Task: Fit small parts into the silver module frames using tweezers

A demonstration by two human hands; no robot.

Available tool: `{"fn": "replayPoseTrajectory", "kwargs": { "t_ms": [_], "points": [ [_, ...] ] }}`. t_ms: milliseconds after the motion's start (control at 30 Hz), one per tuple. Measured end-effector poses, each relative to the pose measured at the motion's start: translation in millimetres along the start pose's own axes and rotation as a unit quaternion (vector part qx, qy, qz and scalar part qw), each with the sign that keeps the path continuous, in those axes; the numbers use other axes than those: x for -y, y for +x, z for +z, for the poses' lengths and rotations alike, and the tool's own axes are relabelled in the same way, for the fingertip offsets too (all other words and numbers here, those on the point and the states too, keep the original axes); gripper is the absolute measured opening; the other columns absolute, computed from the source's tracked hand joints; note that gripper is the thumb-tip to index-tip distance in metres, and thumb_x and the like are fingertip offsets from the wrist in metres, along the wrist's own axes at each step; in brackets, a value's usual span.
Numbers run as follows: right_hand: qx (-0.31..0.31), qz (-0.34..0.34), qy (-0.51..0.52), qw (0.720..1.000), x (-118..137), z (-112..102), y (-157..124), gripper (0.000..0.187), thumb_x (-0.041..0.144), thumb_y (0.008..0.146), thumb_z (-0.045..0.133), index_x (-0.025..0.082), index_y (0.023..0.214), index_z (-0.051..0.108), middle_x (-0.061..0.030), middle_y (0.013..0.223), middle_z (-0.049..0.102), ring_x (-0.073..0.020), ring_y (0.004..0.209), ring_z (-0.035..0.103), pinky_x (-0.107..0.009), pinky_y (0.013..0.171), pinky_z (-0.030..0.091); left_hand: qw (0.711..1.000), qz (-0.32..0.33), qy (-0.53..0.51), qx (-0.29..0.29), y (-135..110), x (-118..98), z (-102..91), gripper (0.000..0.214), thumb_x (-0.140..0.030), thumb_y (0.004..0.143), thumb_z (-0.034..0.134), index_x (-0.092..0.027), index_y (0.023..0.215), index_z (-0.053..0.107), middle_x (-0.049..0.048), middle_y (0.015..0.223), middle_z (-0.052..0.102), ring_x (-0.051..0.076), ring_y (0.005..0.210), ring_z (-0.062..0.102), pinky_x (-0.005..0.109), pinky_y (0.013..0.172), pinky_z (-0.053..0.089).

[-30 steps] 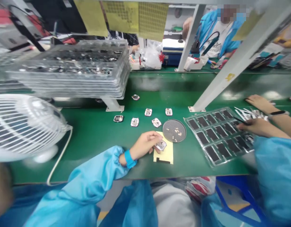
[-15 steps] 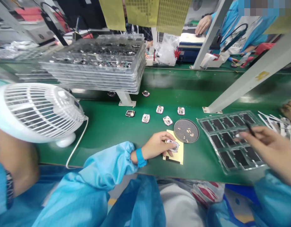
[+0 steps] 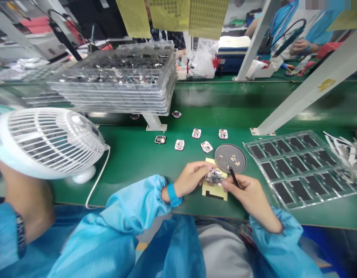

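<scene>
My left hand (image 3: 192, 175) is closed on a small silver watch case (image 3: 213, 176), pinching its left side above a yellow pad (image 3: 215, 195). From the right, my right hand (image 3: 250, 193) grips a slim black tool (image 3: 233, 177) that slants up past the fingers. Its thumb and fingertips touch the right edge of the case; whether they also pinch a small part there, I cannot make out. Just behind the pad lies a round grey perforated disc (image 3: 230, 148) with several tiny pale pieces on it. More watch cases (image 3: 206, 146) are scattered on the green bench behind.
To the right is a clear tray (image 3: 270, 184) of dark rectangular parts, with white strips (image 3: 345, 148) beside it. A white fan (image 3: 53, 143) and its cord occupy the left. Stacked trays (image 3: 114, 90) and slanted posts (image 3: 297, 85) stand behind. Another person's arm (image 3: 24, 193) rests at far left.
My right hand has moved left from above the tray to the watch case, still holding the black tool. My left hand stays over the pad with the case.
</scene>
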State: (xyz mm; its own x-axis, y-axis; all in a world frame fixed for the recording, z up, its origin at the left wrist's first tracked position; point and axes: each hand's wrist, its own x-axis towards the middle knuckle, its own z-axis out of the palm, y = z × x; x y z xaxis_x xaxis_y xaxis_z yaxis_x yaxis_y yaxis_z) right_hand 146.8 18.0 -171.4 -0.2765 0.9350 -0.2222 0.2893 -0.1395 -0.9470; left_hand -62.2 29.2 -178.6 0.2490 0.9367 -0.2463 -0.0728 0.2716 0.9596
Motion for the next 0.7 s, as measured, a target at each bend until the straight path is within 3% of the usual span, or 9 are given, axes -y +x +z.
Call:
{"fn": "replayPoseTrajectory", "kwargs": {
  "t_ms": [167,333,500,700],
  "points": [
    [-0.004,0.015,0.009,1.0,-1.8,6.9,4.0,0.033,0.048,0.079,0.074,0.016,0.072,0.07,-0.002,0.065,0.065,-0.0134,0.063,0.056,-0.024,0.06,0.045,0.999,0.024,0.019,0.008,-5.9,-3.6,-0.6,0.039,-0.043,0.09,0.062,-0.013,0.113,0.075,0.0082,0.1,0.073,0.01,0.065,0.056,0.02,0.058,0.045],
    [-0.013,0.017,0.025,0.999,-6.6,4.4,9.4,0.036,0.05,0.08,0.073,0.015,0.075,0.071,-0.0017,0.063,0.062,-0.0106,0.056,0.049,-0.023,0.054,0.039,0.998,0.043,0.011,0.052,-9.4,-1.7,0.7,0.047,-0.041,0.088,0.068,-0.014,0.126,0.068,0.0102,0.102,0.072,0.017,0.085,0.065,0.028,0.081,0.052],
    [0.002,0.042,0.063,0.997,-8.9,0.8,9.6,0.041,0.054,0.08,0.073,0.014,0.073,0.068,0.0012,0.054,0.053,-0.0054,0.045,0.03,-0.022,0.043,0.022,0.987,0.082,0.134,0.045,-9.9,5.8,-0.4,0.053,-0.036,0.083,0.073,-0.02,0.133,0.064,0.0042,0.086,0.067,0.012,0.066,0.053,0.023,0.063,0.045],
    [0.0,0.043,0.085,0.995,-14.4,0.1,10.1,0.04,0.053,0.078,0.076,0.014,0.073,0.067,0.0019,0.054,0.051,-0.0053,0.046,0.029,-0.022,0.044,0.02,0.986,0.07,0.145,0.041,-6.9,8.0,-1.6,0.054,-0.036,0.082,0.074,-0.021,0.134,0.064,0.001,0.078,0.06,0.009,0.059,0.04,0.021,0.056,0.036]
  ]
}}
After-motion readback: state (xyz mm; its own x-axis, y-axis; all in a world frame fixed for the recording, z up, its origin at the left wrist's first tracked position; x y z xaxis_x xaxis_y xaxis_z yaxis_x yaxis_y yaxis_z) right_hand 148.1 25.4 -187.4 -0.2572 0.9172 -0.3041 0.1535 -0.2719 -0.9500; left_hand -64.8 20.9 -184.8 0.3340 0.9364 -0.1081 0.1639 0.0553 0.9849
